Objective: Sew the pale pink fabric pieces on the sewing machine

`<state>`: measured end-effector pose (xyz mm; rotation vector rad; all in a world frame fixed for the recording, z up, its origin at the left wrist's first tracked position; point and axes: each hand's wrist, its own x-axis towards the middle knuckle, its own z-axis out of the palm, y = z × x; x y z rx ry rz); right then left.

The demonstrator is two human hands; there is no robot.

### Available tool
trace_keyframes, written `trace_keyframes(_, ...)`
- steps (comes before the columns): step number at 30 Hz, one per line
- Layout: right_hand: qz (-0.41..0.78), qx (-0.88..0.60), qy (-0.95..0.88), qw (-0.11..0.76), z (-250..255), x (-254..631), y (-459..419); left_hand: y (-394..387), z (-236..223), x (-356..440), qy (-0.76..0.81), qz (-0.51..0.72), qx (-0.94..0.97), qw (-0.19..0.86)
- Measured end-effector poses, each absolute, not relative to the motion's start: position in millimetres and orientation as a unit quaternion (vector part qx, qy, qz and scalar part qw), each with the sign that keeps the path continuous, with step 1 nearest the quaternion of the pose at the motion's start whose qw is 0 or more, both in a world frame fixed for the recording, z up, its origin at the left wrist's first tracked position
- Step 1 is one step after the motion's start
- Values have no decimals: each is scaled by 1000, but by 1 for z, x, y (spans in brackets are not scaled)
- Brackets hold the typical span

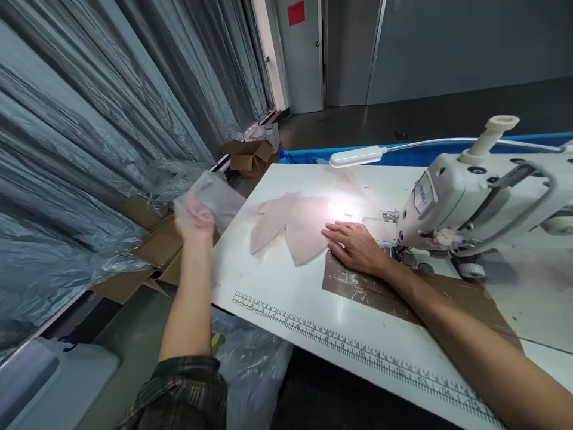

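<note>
Off the table's left edge, my left hand [196, 216] is raised and blurred by motion, its fingers closed on a thin translucent sheet [220, 196] that trails to the right. Whether this sheet is plastic or cloth I cannot tell. My right hand [354, 246] lies flat on the tabletop, fingers stretched leftward, holding nothing. Its fingertips touch or nearly touch the right edge of pale pink fabric pieces [307, 224], which lie flat and partly overlap. Right of this hand stands a white sewing machine [452, 191], its needle area close to my wrist.
A lamp [358, 156] on a flexible neck lights the white table [286, 286]. A printed ruler [358, 349] runs along the front edge, and a brown patch [358, 283] lies under my right forearm. Cardboard boxes [163, 242] and clear plastic [250, 364] sit left and below.
</note>
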<state>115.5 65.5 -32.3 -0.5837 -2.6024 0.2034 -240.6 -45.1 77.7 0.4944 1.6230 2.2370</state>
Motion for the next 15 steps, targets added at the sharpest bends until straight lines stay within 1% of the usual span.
trace_keyframes(1,74,-212,-946,234,-33,115,66,-61,87,-249,565,805,139,116)
trace_keyframes(4,69,-206,-936,277,-33,114,65,-102,106,-248,560,816,140,46)
trace_keyframes(6,73,-189,-920,336,-30,113,61,-118,109,-227,567,805,171,39)
trace_keyframes(7,90,-180,-910,363,-27,112,56,-122,108,-211,577,792,193,57)
trace_keyframes(8,122,-176,-900,379,-23,112,50,-125,106,-192,588,775,216,89)
trace_keyframes(9,172,-182,-892,377,-18,112,42,-127,103,-171,599,750,242,143)
trace_keyframes(10,237,-194,-882,358,-14,114,32,-128,101,-149,608,699,292,236)
trace_keyframes(12,389,-221,-849,282,-4,120,11,-128,96,-103,587,615,362,382)
trace_keyframes(13,456,-217,-827,248,0,125,0,-128,94,-82,567,582,379,443)
trace_keyframes(15,540,-181,-792,218,8,137,-18,-125,91,-48,522,533,405,528)
